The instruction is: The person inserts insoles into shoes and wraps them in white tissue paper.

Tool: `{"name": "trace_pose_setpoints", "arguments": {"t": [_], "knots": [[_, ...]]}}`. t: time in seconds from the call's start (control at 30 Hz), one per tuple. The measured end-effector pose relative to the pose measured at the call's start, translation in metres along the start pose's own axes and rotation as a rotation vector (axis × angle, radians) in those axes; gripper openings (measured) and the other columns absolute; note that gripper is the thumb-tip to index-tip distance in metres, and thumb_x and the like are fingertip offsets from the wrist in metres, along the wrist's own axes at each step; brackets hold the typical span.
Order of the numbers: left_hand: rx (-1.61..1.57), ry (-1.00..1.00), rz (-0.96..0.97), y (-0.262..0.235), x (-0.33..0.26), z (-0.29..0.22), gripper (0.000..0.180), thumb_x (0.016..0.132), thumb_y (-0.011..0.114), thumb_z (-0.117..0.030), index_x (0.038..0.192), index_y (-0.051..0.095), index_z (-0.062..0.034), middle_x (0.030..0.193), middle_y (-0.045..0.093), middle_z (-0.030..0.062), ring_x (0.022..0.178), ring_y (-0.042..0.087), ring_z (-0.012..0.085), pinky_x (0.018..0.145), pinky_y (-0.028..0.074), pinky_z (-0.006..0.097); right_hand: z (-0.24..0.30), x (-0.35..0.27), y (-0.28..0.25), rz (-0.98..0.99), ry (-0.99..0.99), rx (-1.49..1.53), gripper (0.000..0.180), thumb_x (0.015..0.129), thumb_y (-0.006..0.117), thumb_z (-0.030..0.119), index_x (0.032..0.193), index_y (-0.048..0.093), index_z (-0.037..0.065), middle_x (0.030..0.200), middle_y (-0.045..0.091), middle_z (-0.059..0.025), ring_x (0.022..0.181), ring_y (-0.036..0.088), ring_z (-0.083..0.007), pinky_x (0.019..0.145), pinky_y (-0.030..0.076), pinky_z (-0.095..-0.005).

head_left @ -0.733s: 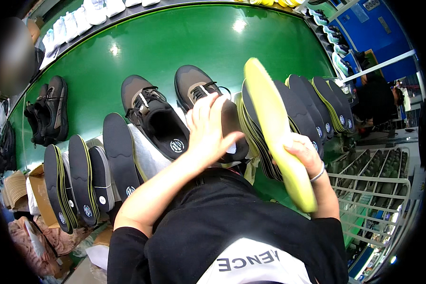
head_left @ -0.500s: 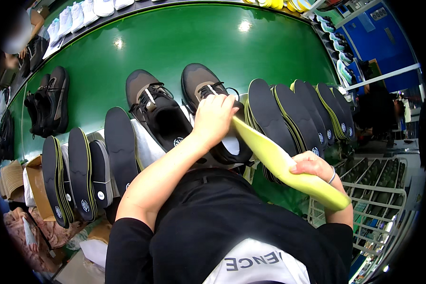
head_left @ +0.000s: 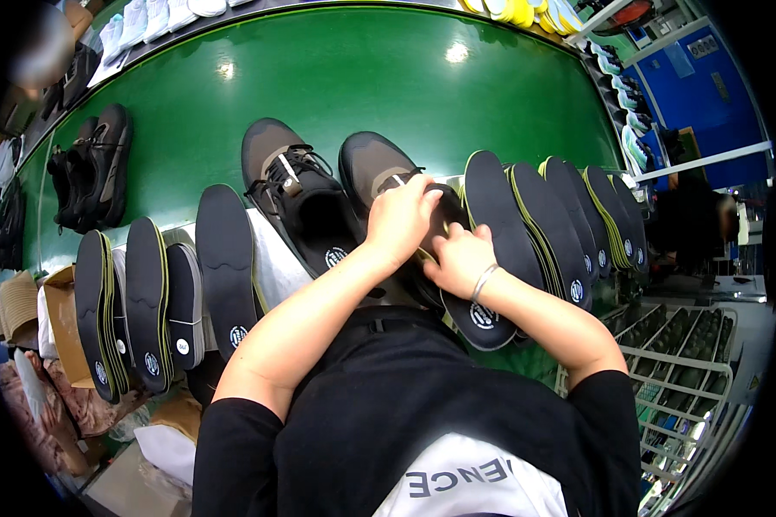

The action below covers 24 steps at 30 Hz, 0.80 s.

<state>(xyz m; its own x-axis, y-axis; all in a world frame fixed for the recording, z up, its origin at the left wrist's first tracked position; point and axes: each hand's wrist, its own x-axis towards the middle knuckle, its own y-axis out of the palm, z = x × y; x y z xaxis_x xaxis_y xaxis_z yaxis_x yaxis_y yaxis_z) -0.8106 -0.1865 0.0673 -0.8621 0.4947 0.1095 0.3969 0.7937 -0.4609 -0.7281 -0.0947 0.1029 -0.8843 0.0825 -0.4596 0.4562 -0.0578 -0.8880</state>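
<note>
- I see the right-hand shoe, dark grey-brown, lying on the green tabletop just ahead of me; both hands are at its opening.
- My left hand has its grip curled shut over the shoe's collar, fingers bent down onto the rim.
- My right hand presses an insole into that shoe; fingers part curled on it, its heel end sticking out toward me.
- One matching shoe lies just beside on the left, laced, so two shoes are here.
- To the right I count about five insoles overlapping on edge.
- To the left, four more insoles stand in a row.
- Another dark pair of shoes sits far left.
</note>
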Motion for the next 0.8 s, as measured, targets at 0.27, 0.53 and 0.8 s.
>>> {"name": "trace_pose_setpoints", "arguments": {"t": [0.27,0.53,0.8], "knots": [[0.034,-0.064,-0.033,0.001,0.004,0.002,0.023,0.080,0.053,-0.024,0.092,0.057,-0.0056,0.081,0.060,0.0164,0.078,0.057,0.0330,0.069,0.045,0.038,-0.024,-0.081,-0.028,0.174,0.069,-0.034,0.053,0.062,0.060,0.044,0.092,0.051,0.001,0.097,0.047,-0.0173,0.089,0.053,-0.0309,0.073,0.042,-0.0440],[0.041,-0.041,-0.043,0.005,0.000,0.001,0.022,0.079,0.053,-0.024,0.092,0.056,-0.0064,0.076,0.060,0.0165,0.073,0.058,0.0333,0.065,0.046,0.041,-0.024,-0.068,-0.022,-0.203,-0.087,0.011,0.018,0.066,0.055,0.024,0.057,0.059,0.008,0.063,0.051,-0.0126,0.056,0.055,-0.0277,0.050,0.045,-0.0383],[0.050,-0.018,-0.033,0.007,-0.001,0.001,0.022,0.079,0.052,-0.024,0.091,0.055,-0.0058,0.069,0.059,0.0152,0.067,0.058,0.0320,0.060,0.046,0.040,-0.002,0.001,0.014,-0.072,-0.113,-0.134,0.018,0.069,0.054,0.022,0.070,0.063,0.007,0.080,0.053,-0.0155,0.072,0.056,-0.0266,0.060,0.048,-0.0366]]}}
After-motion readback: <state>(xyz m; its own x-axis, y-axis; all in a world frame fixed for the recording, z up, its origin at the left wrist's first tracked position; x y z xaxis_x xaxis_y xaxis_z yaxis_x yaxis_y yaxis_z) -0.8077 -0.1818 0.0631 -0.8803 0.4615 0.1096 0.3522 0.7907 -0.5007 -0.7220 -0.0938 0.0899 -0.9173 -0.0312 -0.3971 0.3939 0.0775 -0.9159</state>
